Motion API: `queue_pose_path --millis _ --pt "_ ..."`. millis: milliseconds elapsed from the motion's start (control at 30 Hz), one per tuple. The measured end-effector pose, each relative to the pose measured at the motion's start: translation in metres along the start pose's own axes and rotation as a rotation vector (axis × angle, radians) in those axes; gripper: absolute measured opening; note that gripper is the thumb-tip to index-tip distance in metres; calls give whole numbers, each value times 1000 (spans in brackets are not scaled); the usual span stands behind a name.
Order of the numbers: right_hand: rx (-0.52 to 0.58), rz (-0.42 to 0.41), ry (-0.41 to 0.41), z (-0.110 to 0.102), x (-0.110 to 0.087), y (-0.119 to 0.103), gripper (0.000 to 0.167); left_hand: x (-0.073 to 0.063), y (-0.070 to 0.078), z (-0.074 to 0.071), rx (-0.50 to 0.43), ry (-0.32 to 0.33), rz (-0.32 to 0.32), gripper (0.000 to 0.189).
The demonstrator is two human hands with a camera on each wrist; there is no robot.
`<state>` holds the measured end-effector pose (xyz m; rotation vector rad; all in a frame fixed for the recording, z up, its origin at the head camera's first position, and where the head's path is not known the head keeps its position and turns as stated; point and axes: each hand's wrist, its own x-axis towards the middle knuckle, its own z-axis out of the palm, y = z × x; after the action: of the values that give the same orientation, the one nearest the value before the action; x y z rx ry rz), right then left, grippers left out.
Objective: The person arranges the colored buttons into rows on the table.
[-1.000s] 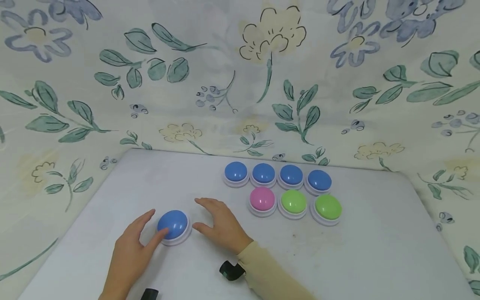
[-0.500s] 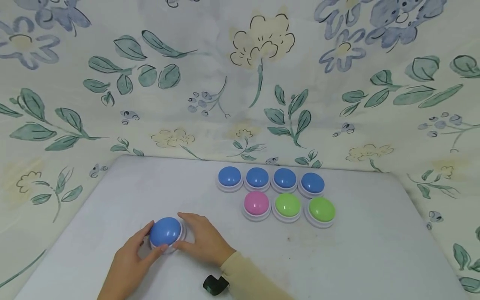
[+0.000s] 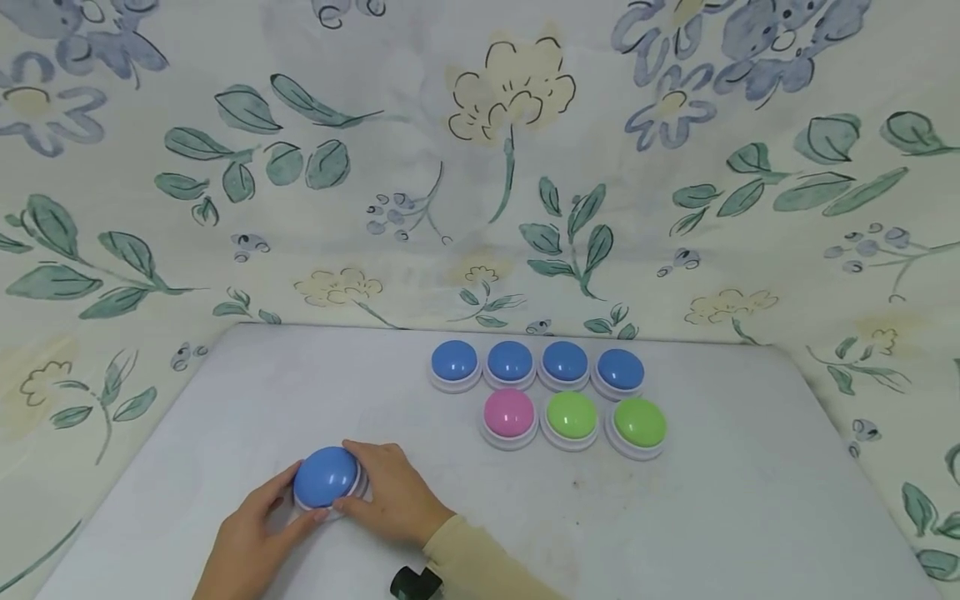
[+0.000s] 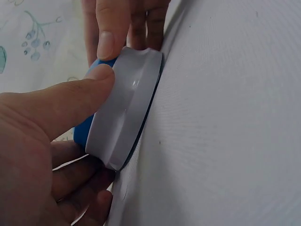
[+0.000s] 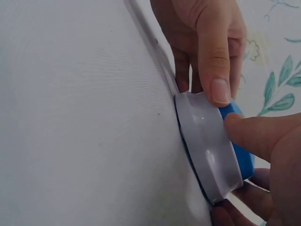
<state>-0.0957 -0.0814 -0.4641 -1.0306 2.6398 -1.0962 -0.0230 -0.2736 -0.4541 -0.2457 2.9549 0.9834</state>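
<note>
A blue dome push button (image 3: pixel 326 477) with a white round base stands on the white tabletop at the front left, between both hands. My left hand (image 3: pixel 251 537) grips it from the left, its thumb at the near rim and fingers round the far side. From the right, my right hand (image 3: pixel 397 500) holds the same button, its thumb near the left one. The left wrist view shows the grey-white base (image 4: pixel 127 108) close against the table, with both thumbs at its upper edge. In the right wrist view the blue dome (image 5: pixel 243 157) shows beyond the right thumb.
Several blue buttons (image 3: pixel 510 362) form a row near the table's back edge. Before them sit a pink button (image 3: pixel 509 414) and two green buttons (image 3: pixel 572 416). Flower-patterned cloth (image 3: pixel 480 208) rises behind the white table (image 3: pixel 735 492). A black wrist device (image 3: pixel 415 583) is by the right sleeve.
My right hand has moved left and down to the blue button and now holds it. My left fingers have closed in round it too. The head view has shifted slightly.
</note>
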Motion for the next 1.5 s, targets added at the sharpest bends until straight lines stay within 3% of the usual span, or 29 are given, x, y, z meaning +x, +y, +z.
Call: queue_pose_path --millis 233,667,900,1133,1500 --pt "17 9 31 1 -2 0 61 -4 -2 3 -45 10 -15 87" --pt "68 3 37 2 -2 2 60 -7 3 6 -67 108 -10 78" --pt "82 13 35 -4 -1 2 61 -7 9 8 -68 87 -76 81" --pt "101 46 7 -14 0 3 61 -5 20 9 -71 174 5 73" --pt "118 54 -1 -31 1 9 61 4 38 10 -55 160 -13 75"
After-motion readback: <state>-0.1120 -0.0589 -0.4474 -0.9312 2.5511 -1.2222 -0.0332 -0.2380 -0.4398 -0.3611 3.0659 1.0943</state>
